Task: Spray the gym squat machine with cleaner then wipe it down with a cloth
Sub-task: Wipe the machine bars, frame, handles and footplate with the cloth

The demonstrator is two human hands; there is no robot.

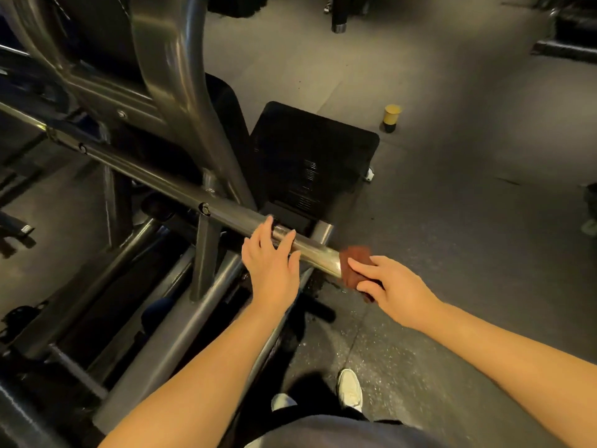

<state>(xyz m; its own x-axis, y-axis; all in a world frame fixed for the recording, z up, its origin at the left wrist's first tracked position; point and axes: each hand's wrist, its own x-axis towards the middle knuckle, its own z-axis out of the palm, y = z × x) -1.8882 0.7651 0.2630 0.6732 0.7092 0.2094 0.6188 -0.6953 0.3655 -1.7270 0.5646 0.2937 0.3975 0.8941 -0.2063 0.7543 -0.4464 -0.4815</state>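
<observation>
bottom edge of frame: grey shirt [339,431] of the person, closest to the lens, with two bare forearms running up from it toward frame centre. two white shoes [349,389] on the speckled dark floor [468,221], lower centre.

two hands. the left hand [269,253] is at centre, released: its fingers are spread and straight, lying flat on top of the bar [161,182]. the right hand [397,292] is just right of centre and grasps the cloth [355,261] between thumb and fingers, holding it against the near end of the same bar. the hands are near each other but apart.

one cloth: small, reddish-brown, bunched and a bit blurred, touching the bar tip. part of it is hidden under the right hand.

one squat machine [168,76] fills the left half of the frame, from upper left to lower left. it has dark grey glossy metal tubes, thick curved uprights and bolt heads along the long bar, which slants from left edge to centre. the bar's near end looks shinier and lighter. there is one black textured footplate [310,156] just above centre, behind the bar.

one yellow-and-black container [391,118] stands on the floor upper right of centre, well apart from the hands; cannot tell what kind it is.
</observation>
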